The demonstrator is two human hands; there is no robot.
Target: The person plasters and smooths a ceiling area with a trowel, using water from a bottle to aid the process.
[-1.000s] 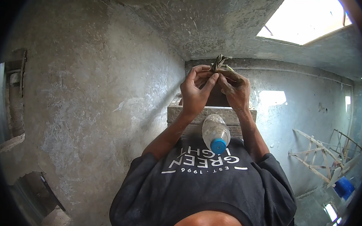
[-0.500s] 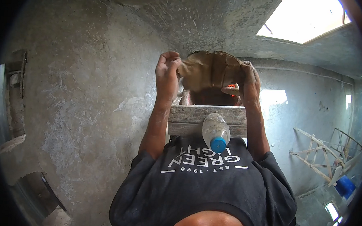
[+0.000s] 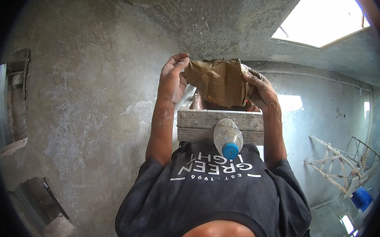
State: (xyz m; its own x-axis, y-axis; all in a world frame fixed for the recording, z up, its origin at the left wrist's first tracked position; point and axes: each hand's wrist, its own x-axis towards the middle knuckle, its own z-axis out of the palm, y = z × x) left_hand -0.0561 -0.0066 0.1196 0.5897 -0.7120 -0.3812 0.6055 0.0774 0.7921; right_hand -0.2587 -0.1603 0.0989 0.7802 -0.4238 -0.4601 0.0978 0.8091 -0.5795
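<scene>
A crumpled piece of brown paper (image 3: 219, 82) is stretched between both hands above a wooden plank. My left hand (image 3: 173, 77) pinches its left edge between thumb and fingers. At the right edge, my right hand (image 3: 259, 88) grips the paper with the thumb in front and the fingers partly behind it. Just below, a clear plastic bottle (image 3: 228, 135) with a blue cap lies against the wooden plank (image 3: 196, 119). Something reddish, mostly hidden, shows behind the paper's lower edge.
Rough plastered wall (image 3: 89, 93) rises at the left. A wooden frame stand (image 3: 336, 163) and a blue container (image 3: 361, 198) are at the far right. A bright opening (image 3: 321, 20) is at the upper right.
The right part of the paper has been folded inward, so the sheet looks narrower. My right hand has turned, with its thumb now over the front. My left hand has shifted slightly left.
</scene>
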